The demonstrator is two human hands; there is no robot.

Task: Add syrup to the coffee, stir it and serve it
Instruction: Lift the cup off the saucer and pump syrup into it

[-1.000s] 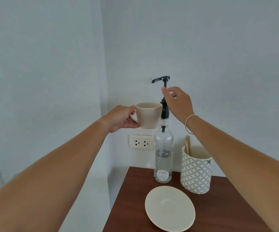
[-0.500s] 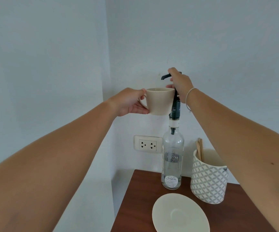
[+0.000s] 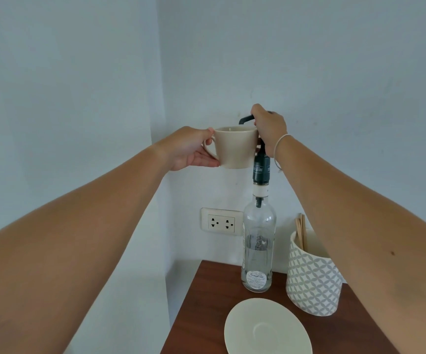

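Observation:
A beige coffee cup (image 3: 236, 148) is held up in the air by my left hand (image 3: 190, 149), fingers through its handle. The cup's rim sits just under the black spout of the pump (image 3: 246, 120). The pump tops a tall clear syrup bottle (image 3: 258, 247) standing on the brown table (image 3: 196, 302). My right hand (image 3: 269, 129) lies on top of the pump head and covers most of it. What is inside the cup is hidden from this angle.
A cream saucer (image 3: 266, 328) lies on the table in front of the bottle. A white patterned holder (image 3: 312, 279) with wooden stir sticks (image 3: 300, 232) stands to the right. A wall socket (image 3: 222, 222) is behind the bottle, in the room's corner.
My right hand has climbed from the pump's stem onto its head and pressed it lower. My left hand has brought the cup up under the spout.

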